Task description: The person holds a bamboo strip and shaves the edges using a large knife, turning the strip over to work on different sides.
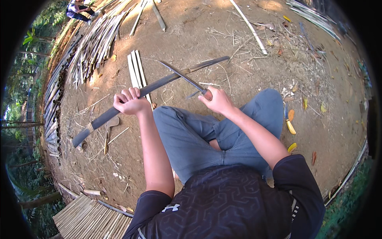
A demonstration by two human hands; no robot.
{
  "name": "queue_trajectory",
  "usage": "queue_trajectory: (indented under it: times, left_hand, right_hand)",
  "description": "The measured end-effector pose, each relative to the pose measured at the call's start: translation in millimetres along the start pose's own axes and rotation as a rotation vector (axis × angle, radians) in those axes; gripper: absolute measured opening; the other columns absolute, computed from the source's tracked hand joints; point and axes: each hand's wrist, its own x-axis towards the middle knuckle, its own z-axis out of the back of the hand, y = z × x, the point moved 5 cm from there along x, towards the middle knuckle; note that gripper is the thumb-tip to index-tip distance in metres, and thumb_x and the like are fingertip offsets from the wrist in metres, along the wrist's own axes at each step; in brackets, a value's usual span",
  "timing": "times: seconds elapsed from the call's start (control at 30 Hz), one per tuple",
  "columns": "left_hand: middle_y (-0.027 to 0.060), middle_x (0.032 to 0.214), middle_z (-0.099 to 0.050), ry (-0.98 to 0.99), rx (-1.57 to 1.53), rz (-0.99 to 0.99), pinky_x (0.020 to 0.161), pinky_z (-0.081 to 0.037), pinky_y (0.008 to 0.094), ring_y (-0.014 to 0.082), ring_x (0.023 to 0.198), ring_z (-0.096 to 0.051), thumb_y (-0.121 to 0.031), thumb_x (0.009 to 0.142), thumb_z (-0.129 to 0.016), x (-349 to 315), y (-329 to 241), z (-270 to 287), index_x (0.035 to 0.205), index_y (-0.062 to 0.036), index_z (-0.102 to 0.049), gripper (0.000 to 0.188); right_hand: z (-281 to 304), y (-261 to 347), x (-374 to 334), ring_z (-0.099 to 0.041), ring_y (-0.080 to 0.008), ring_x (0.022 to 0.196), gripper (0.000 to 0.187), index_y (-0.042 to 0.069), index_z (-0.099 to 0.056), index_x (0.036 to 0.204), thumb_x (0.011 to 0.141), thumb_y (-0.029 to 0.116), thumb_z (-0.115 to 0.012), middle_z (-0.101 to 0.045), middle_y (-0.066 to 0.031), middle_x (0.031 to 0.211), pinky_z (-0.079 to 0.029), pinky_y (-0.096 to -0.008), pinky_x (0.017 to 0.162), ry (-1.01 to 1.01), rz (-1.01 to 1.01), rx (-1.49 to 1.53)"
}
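Bamboo strip gripped in the fisted left hand; right hand clenches a knife laid across it

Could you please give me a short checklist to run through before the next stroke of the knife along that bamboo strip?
1. Left hand grips the bamboo strip firmly: ok, fingers wrapped around it.
2. Right hand holds the knife by its handle: ok.
3. Blade lies on the strip: ok, it crosses the strip's upper part.
4. Left-hand fingers away from the blade: ok, clear gap along the strip.
5. Blade points away from the knees: ok.
6. Sharpness of the edge: cannot tell.
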Motion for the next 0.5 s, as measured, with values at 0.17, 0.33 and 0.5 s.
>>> queue_trajectory:
  times: [0.17, 0.33, 0.5]
  left_hand:
    - [-0.0037, 0.053, -0.021, -0.064, -0.011, 0.013, 0.042, -0.021, 0.0266, 0.0106, 0.045, -0.019, -0.028, 0.091, -0.037, -6, 5, 0, 0.066, -0.0176, -0.024, 0.03]
    - [-0.0038, 0.054, -0.021, -0.127, 0.005, 0.006, 0.042, -0.021, 0.0264, 0.0107, 0.045, -0.019, -0.029, 0.091, -0.037, 1, 1, 14, 0.067, -0.0172, -0.023, 0.03]
    - [-0.0038, 0.053, -0.022, -0.105, 0.006, -0.006, 0.042, -0.021, 0.026, 0.0104, 0.044, -0.02, -0.029, 0.091, -0.036, -2, 3, 14, 0.066, -0.0176, -0.023, 0.03]
  right_hand:
    - [-7, -32, 12, -0.07, -0.0398, 0.082, 0.019, 0.006, -0.065, 0.099, 0.088, 0.021, -0.062, -0.071, -0.0219, 0.088, -0.055, -0.052, 0.07, -0.195, -0.11, -0.038]
    - [-3, -7, 6, -0.07, -0.0401, 0.086, 0.015, 0.005, -0.063, 0.1, 0.089, 0.015, -0.06, -0.07, -0.0219, 0.086, -0.055, -0.0517, 0.074, -0.097, -0.074, -0.177]
    - [0, -23, 14, -0.07, -0.0399, 0.086, 0.017, 0.006, -0.063, 0.099, 0.084, 0.013, -0.063, -0.07, -0.0224, 0.087, -0.055, -0.0514, 0.073, -0.106, -0.071, -0.142]
